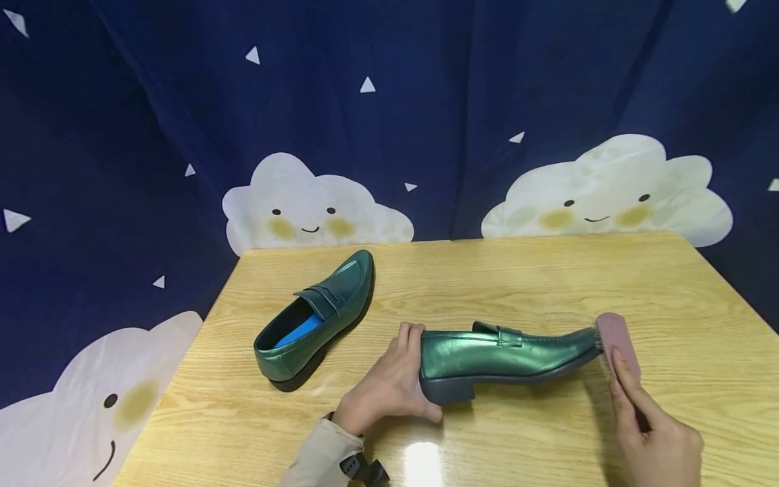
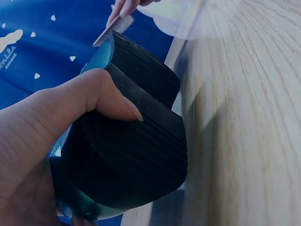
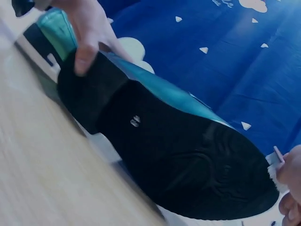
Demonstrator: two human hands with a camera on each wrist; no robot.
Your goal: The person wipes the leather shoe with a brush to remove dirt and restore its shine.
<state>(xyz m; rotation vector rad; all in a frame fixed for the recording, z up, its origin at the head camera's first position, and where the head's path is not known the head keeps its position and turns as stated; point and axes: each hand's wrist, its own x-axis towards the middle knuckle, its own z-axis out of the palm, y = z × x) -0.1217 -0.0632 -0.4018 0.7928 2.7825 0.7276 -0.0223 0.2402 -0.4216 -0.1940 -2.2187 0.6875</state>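
Note:
A shiny green loafer (image 1: 511,355) with a black sole (image 3: 188,160) is held on its side-on axis, toe pointing right. My left hand (image 1: 395,379) grips it round the heel, and in the left wrist view the thumb (image 2: 117,101) presses the black heel block (image 2: 136,146). At the toe, my right hand (image 1: 660,426) holds a pink-backed brush (image 1: 617,341) by its back. Its pale bristles (image 2: 123,23) meet the tip of the toe. Most of the right hand's fingers are hidden behind the brush and palm.
The matching green loafer (image 1: 322,314), with a blue insole, stands on the wooden table (image 1: 487,277) to the left. Behind the table hangs a dark blue curtain (image 1: 426,122) with clouds and white triangles. A dark band with a device (image 1: 363,468) circles the left wrist.

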